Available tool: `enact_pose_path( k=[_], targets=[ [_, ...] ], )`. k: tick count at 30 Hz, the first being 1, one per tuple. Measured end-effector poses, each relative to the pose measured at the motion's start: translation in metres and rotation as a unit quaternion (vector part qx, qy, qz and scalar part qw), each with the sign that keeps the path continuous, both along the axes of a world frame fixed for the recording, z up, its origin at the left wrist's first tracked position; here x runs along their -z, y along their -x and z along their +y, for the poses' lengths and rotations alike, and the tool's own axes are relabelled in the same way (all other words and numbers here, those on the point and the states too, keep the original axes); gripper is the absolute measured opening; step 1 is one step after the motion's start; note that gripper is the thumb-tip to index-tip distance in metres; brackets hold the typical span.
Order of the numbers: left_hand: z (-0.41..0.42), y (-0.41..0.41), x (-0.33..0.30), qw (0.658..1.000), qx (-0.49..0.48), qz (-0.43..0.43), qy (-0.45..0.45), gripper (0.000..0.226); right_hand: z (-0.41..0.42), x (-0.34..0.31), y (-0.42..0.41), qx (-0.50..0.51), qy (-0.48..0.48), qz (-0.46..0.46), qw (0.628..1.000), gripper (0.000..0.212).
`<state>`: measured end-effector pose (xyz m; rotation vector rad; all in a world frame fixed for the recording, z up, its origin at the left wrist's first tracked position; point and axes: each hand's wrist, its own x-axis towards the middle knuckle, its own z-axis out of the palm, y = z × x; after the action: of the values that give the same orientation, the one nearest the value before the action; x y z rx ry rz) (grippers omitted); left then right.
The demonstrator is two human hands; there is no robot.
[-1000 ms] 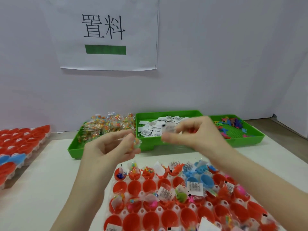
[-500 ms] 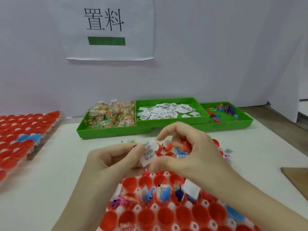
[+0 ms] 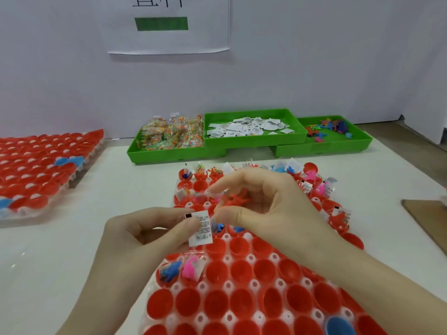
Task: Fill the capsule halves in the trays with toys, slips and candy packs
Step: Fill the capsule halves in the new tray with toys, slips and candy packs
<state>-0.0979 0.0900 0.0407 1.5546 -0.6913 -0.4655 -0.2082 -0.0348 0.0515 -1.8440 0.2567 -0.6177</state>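
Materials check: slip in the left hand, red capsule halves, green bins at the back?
Slip: thin white printed paper by the look, matte, flat with crisp edges.
Red capsule halves: likely molded plastic, smooth, slightly glossy, with soft highlights on the rims.
Green bins: rigid plastic, satin finish, molded rims and feet.

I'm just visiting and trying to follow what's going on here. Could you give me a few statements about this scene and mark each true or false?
1. The left hand pinches a paper slip. True.
2. The right hand holds a blue toy. False: it holds a red toy.
3. The middle green tray holds paper slips. True.
4. The candy packs lie in the rightmost green tray. False: they are in the leftmost one.
5. Every capsule half in the near tray is filled. False: many red halves are empty.
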Motion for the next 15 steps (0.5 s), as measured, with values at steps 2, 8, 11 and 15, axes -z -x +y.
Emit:
enact_pose_path(
  k=[2,8,11,15],
  targets=[
    [0.001,0.002,-0.001,1.0,-0.016,-0.013,0.004,0.022,0.003,-0.002,0.002,-0.027,0.041,0.024,0.999,0.022],
    [0.0,-0.001,0.001,0.999,-0.008,0.002,0.035,0.025,0.003,-0.004,-0.009,0.002,0.141,0.024,0.99,0.029],
    [0.002,-0.01,0.004,0.998,0.035,0.029,0.043,0.031,0.003,-0.004,-0.014,0.005,0.103,0.022,0.994,0.029],
    [0.003,-0.013,0.004,0.995,0.084,0.043,0.037,0.061,0.002,0.0,-0.02,0.007,0.094,0.042,0.995,0.026]
  ],
)
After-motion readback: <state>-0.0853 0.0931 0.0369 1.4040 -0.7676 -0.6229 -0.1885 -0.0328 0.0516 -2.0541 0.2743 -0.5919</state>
